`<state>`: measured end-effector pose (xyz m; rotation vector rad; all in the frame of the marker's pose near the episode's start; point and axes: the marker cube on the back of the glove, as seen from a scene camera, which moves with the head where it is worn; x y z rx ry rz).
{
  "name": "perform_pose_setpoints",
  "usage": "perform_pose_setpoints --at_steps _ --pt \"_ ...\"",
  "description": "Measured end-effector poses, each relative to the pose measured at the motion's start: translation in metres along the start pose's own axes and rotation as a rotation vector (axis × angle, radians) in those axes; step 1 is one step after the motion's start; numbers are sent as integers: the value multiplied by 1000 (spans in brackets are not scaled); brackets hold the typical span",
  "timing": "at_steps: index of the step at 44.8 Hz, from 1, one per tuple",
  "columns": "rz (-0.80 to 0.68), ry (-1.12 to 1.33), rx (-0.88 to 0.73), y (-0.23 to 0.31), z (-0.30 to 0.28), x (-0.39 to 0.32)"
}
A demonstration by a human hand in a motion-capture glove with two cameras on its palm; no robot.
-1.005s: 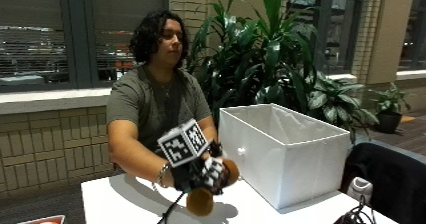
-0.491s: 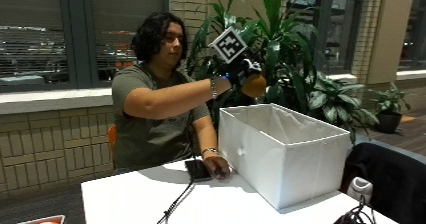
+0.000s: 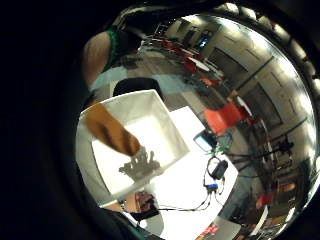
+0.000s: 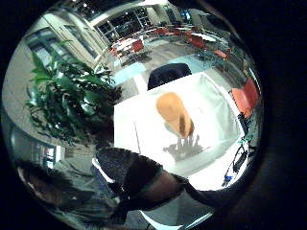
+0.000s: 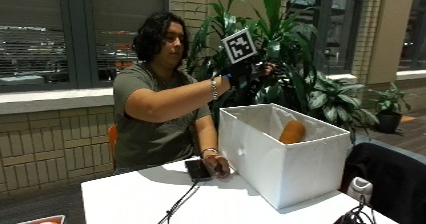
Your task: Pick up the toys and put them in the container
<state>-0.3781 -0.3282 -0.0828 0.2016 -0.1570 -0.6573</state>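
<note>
In the outside view my gloved right hand [image 5: 251, 72] is raised above the back edge of the white container [image 5: 279, 169], its fingers spread and holding nothing. An orange, sausage-shaped toy [image 5: 291, 132] is inside the container's opening, below the hand and apart from it. Both palm views look down into the container [image 3: 172, 131] [image 4: 225, 117]. They show the toy [image 3: 112, 131] [image 4: 175, 114] over its white floor, with the shadow of spread fingers beside it.
The person's bare left hand [image 5: 216, 165] rests on a black device [image 5: 198, 170] on the white table [image 5: 133, 199], left of the container. A cable [image 5: 178, 204] runs toward the table's front edge. A large plant [image 5: 299, 59] stands behind, a dark chair [image 5: 393, 179] at right.
The right hand carried the orange toy up from the table to above the container and let it go. The toy is now down inside the container's opening.
</note>
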Motion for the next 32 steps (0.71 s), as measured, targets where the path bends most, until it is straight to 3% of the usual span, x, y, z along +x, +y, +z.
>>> perform_pose_setpoints --at_steps 5,13,23,32 --pt "-42 -63 -58 55 -11 17" --pt "-59 244 -109 151 -7 66" --pt "264 98 -134 244 -8 81" --pt "353 104 -169 278 3 100"
